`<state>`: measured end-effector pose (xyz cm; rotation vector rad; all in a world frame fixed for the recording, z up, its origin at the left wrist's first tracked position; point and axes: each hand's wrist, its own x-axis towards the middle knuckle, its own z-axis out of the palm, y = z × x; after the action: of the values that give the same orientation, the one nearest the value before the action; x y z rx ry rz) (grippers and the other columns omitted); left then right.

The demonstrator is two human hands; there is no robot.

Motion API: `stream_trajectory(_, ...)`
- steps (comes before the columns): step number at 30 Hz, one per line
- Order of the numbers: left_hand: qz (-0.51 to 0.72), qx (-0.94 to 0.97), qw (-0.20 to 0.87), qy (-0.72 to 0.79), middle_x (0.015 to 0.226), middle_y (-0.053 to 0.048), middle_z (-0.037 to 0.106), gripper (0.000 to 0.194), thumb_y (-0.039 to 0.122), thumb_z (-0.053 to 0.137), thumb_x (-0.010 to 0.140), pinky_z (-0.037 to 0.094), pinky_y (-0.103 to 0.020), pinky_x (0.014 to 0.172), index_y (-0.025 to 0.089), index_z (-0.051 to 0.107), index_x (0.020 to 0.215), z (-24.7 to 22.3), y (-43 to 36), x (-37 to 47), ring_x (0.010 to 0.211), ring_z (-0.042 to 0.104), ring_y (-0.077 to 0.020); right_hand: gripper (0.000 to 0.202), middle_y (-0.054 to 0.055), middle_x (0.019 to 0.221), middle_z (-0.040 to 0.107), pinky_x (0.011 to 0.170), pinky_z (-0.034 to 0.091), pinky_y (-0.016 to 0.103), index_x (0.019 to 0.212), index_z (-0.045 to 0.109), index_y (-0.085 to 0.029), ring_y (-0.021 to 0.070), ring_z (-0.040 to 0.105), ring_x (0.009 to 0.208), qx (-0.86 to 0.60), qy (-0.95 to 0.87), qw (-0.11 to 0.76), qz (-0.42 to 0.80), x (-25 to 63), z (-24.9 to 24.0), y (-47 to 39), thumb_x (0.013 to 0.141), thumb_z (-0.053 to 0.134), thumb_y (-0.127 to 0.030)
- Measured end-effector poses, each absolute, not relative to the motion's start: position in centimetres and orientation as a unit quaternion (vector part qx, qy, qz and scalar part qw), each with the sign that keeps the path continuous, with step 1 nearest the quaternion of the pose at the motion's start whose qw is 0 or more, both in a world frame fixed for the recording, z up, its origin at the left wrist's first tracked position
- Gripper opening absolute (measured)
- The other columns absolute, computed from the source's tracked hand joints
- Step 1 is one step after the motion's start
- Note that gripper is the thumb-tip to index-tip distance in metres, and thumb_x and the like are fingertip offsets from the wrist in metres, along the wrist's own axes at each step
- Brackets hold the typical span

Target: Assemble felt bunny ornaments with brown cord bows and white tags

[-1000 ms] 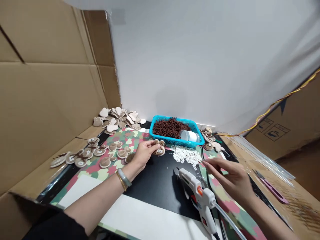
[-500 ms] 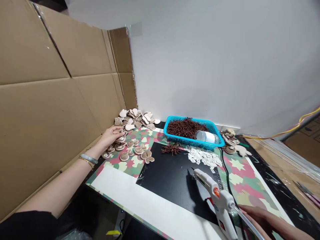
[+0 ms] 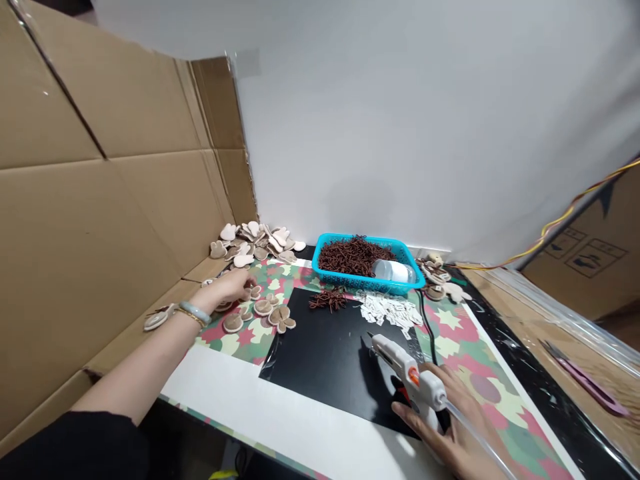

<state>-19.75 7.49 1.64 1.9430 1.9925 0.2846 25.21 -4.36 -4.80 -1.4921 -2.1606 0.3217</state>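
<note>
My left hand (image 3: 233, 287) reaches over the felt pieces at the left of the table, its fingers curled down beside a small brown piece (image 3: 255, 293); what they hold, if anything, is hidden. Around the handle of a white glue gun (image 3: 400, 357) is my right hand (image 3: 450, 417), its thumb on the near side. The gun's nozzle points up and left above a black mat (image 3: 320, 360). Several round felt pieces with ears (image 3: 283, 317) lie left of the mat. On its far edge are brown twig-like bits (image 3: 329, 299) and a heap of white labels (image 3: 390, 312).
A blue basket (image 3: 320, 270) of brown bits and a white-lidded jar (image 3: 393, 271) stands against the wall. Felt pieces (image 3: 250, 241) are piled at the back left. Scissors (image 3: 587, 383) lie at right. A black cord (image 3: 427, 330) runs from the basket toward the gun.
My right hand has moved left and closed on the glue gun's handle. My left hand has shifted from the felt stack toward the small pieces. The view has turned slightly right.
</note>
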Motion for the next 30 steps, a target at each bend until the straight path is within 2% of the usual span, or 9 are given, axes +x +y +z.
stream_trajectory(4, 0.18, 0.656, 0.206, 0.704, 0.061, -0.001, 0.067, 0.02, 0.013, 0.078, 0.046, 0.044, -0.028, 0.059, 0.019, 0.069, 0.062, 2.0, 7.3, -19.8, 0.063, 0.061, -0.0221, 0.034, 0.007, 0.094, 0.07, 0.073, 0.054, 0.036, 0.092, 0.068, -0.022, 0.0268, 0.065, 0.083, -0.556, -0.769, 0.282, 0.14, 24.8, -5.5, -4.3, 0.084, 0.059, -0.054)
stream_trajectory(8, 0.299, 0.633, 0.252, 0.668, 0.076, -0.004, 0.07, 0.023, 0.035, 0.077, 0.067, 0.049, -0.028, 0.059, 0.018, 0.071, 0.08, 2.5, 5.5, -16.7, 0.067, 0.064, -0.0188, 0.033, 0.007, 0.09, 0.072, 0.073, 0.053, 0.033, 0.088, 0.07, -0.023, 0.0263, 0.066, 0.082, -0.554, -0.729, 0.328, 0.231, 24.4, -4.6, -4.9, 0.084, 0.059, -0.053)
stream_trajectory(10, 0.43, 0.55, 0.388, 0.601, 0.079, -0.006, 0.071, 0.034, 0.036, 0.079, 0.069, 0.049, -0.027, 0.054, 0.016, 0.07, 0.095, 2.5, 4.4, -13.8, 0.062, 0.064, -0.0174, 0.035, 0.007, 0.09, 0.073, 0.07, 0.053, 0.03, 0.091, 0.071, -0.023, 0.026, 0.066, 0.081, -0.567, -0.686, 0.352, 0.291, 24.0, -3.8, -5.5, 0.083, 0.06, -0.055)
stream_trajectory(12, 0.448, 0.495, 0.492, 0.559, 0.082, -0.009, 0.073, 0.036, 0.034, 0.082, 0.069, 0.05, -0.026, 0.053, 0.016, 0.07, 0.098, 2.2, 3.6, -10.3, 0.061, 0.067, -0.017, 0.038, 0.006, 0.09, 0.074, 0.066, 0.052, 0.029, 0.095, 0.072, -0.023, 0.0258, 0.066, 0.08, -0.593, -0.625, 0.373, 0.345, 23.6, -2.8, -6.1, 0.082, 0.061, -0.057)
stream_trajectory(13, 0.445, 0.475, 0.532, 0.542, 0.086, -0.01, 0.075, 0.037, 0.033, 0.082, 0.07, 0.052, -0.026, 0.055, 0.016, 0.07, 0.1, 2.1, 3.4, -8.6, 0.065, 0.069, -0.0179, 0.039, 0.006, 0.09, 0.074, 0.063, 0.051, 0.029, 0.097, 0.072, -0.023, 0.0258, 0.066, 0.079, -0.602, -0.597, 0.382, 0.368, 23.4, -2.3, -6.4, 0.081, 0.061, -0.058)
stream_trajectory(17, 0.441, 0.451, 0.644, 0.432, 0.104, -0.013, 0.076, 0.041, 0.026, 0.082, 0.072, 0.058, -0.029, 0.081, 0.015, 0.072, 0.109, 1.2, 3.6, -2.9, 0.095, 0.072, -0.0225, 0.04, 0.006, 0.092, 0.072, 0.062, 0.05, 0.028, 0.099, 0.072, -0.025, 0.0248, 0.064, 0.077, -0.572, -0.578, 0.402, 0.421, 22.5, -0.3, -6.8, 0.083, 0.058, -0.058)
stream_trajectory(19, 0.441, 0.441, 0.665, 0.41, 0.109, -0.013, 0.075, 0.043, 0.025, 0.082, 0.073, 0.057, -0.032, 0.085, 0.015, 0.072, 0.113, 0.6, 4.0, -1.0, 0.099, 0.072, -0.0232, 0.037, 0.006, 0.086, 0.069, 0.064, 0.049, 0.028, 0.091, 0.071, -0.023, 0.0236, 0.062, 0.076, -0.552, -0.599, 0.402, 0.418, 22.1, 0.3, -6.4, 0.084, 0.059, -0.057)
stream_trajectory(22, 0.457, 0.426, 0.667, 0.407, 0.108, -0.012, 0.076, 0.042, 0.024, 0.083, 0.071, 0.058, -0.031, 0.082, 0.015, 0.073, 0.11, -0.2, 4.3, 0.4, 0.096, 0.072, -0.0224, 0.039, 0.006, 0.081, 0.065, 0.069, 0.048, 0.029, 0.083, 0.068, -0.019, 0.0225, 0.06, 0.077, -0.554, -0.605, 0.4, 0.408, 21.6, 0.5, -5.5, 0.084, 0.059, -0.057)
stream_trajectory(30, 0.454, 0.423, 0.667, 0.412, 0.099, -0.01, 0.078, 0.038, 0.025, 0.086, 0.067, 0.057, -0.027, 0.075, 0.015, 0.076, 0.102, -0.2, 3.9, 0.3, 0.088, 0.071, -0.0201, 0.039, 0.005, 0.081, 0.061, 0.069, 0.043, 0.029, 0.083, 0.062, -0.017, 0.0207, 0.055, 0.078, -0.552, -0.622, 0.349, 0.432, 21.1, 0.1, -4.5, 0.089, 0.054, -0.054)
